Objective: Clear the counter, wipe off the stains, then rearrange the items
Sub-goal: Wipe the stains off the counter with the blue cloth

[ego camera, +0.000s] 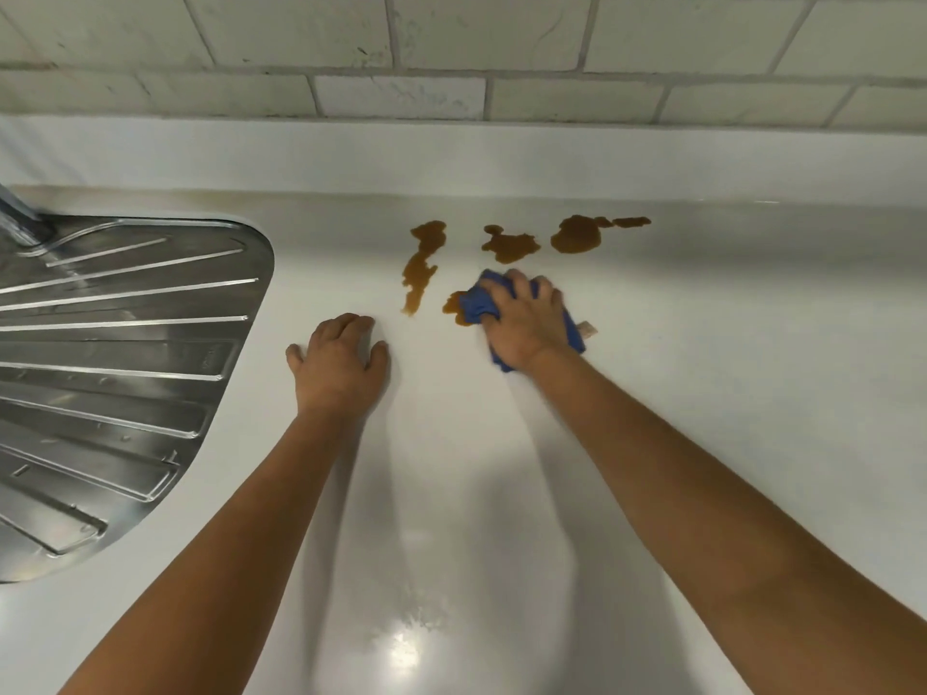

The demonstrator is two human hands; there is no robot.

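On the white counter (702, 368) the right hand (526, 323) grips a blue cloth (476, 306) over brown stains (509, 245) (steel drainboard (125, 343) at left), while the left hand (338, 363) rests flat, fingers relaxed.

Stains (506, 245) lie on the counter (702, 343) right of the drainboard (125, 343), before the wall (451, 52).

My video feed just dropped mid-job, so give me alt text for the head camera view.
The right hand presses a blue cloth onto one of several brown stains on a white counter. The left hand rests flat on the counter beside it. A steel drainboard sits to the left, below a tiled wall.
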